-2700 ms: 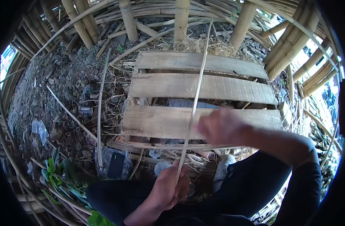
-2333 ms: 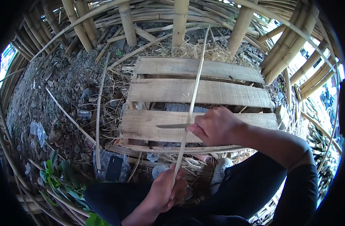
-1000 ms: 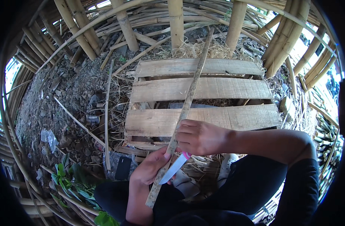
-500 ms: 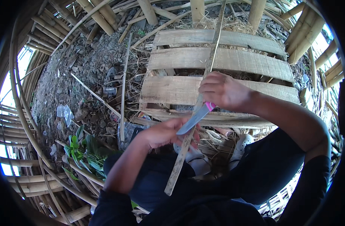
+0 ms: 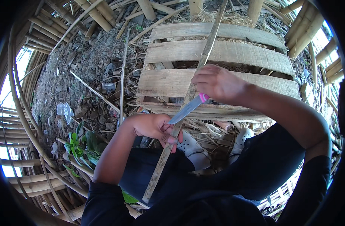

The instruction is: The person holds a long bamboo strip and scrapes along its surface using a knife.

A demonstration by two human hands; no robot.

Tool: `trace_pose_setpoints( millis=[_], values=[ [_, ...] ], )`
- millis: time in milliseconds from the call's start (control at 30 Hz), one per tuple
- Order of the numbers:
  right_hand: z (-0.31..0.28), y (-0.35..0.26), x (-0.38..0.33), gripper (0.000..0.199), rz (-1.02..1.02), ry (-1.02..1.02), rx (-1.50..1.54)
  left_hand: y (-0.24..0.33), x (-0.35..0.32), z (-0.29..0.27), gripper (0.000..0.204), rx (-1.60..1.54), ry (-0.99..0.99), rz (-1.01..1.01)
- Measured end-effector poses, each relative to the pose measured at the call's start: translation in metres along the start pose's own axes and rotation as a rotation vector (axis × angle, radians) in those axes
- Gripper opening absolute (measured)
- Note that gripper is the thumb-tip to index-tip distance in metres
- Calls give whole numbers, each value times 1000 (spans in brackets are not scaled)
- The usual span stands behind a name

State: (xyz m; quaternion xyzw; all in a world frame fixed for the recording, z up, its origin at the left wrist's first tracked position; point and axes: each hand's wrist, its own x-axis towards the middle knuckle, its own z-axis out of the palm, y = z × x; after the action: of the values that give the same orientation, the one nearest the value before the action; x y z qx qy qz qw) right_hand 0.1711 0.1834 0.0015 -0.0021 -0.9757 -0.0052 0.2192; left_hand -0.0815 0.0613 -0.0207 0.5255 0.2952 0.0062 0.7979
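A long, narrow bamboo strip (image 5: 157, 175) runs slantwise from my lap up over the slatted wooden pallet. My left hand (image 5: 154, 129) is closed around its lower part, thumb on top. Higher up, my right hand (image 5: 218, 83) grips a knife (image 5: 187, 110) by its pink handle, most of which the fingers hide. The blade points down and left, lying along the strip, its tip close to my left fingers. Whether the right fingers also press on the strip cannot be made out.
The wooden pallet (image 5: 217, 51) stands in front of me. More bamboo strips (image 5: 124, 75) lie on the stony ground to its left, near a clear plastic scrap (image 5: 64, 111). Green leaves (image 5: 82, 147) are beside my left arm. Bamboo poles (image 5: 304, 30) surround the spot.
The strip's lower end has shifted left and down toward me. Both hands have moved left, the right one slightly up with the knife. My left grip has turned, its thumb now on top.
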Motion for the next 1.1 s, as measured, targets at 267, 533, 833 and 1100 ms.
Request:
trace_pose_setpoints(
  millis=[267,533,833,1100],
  values=[
    [3,-11,6,7,-28,-2,31,3,23,12,28,-285,551,21],
    [-21,-12,6,13,158,-164,-51,-10,13,29,30,-332,431,159],
    [-7,7,-8,13,115,-154,-132,-47,8,22,52,-473,111,314],
    [-1,-2,2,7,24,-130,44,-37,8,28,44,-408,30,331]
  ],
)
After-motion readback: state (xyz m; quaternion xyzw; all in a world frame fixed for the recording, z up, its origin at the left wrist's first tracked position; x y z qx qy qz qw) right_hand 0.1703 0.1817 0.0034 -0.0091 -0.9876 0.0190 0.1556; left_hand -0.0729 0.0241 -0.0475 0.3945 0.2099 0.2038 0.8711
